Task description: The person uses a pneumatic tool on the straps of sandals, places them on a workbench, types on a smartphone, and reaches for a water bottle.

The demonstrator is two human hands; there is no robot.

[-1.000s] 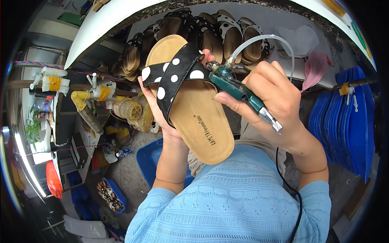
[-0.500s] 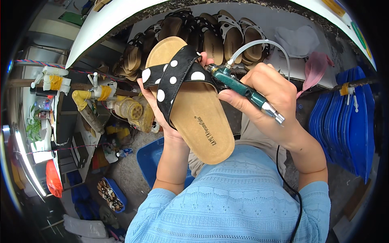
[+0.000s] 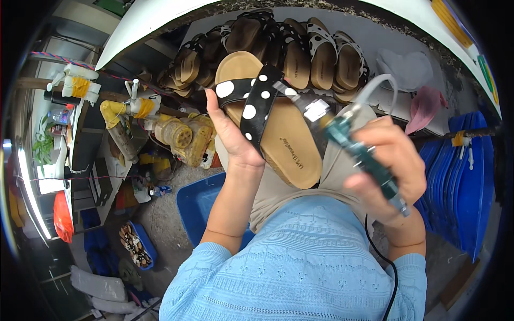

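1. Left hand [image 3: 231,140] grips a cork-soled sandal [image 3: 278,134] with a black polka-dot strap [image 3: 256,101], at twelve o'clock.
2. Right hand [image 3: 386,167] clasps a teal handheld tool [image 3: 357,152], its tip at the strap.
3. More sandals [image 3: 300,45] lie stacked beyond.

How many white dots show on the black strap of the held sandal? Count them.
5 on the strap: one large at its left end, one small near the top, one large at mid strap, two small lower down. More may be hidden under the left hand.
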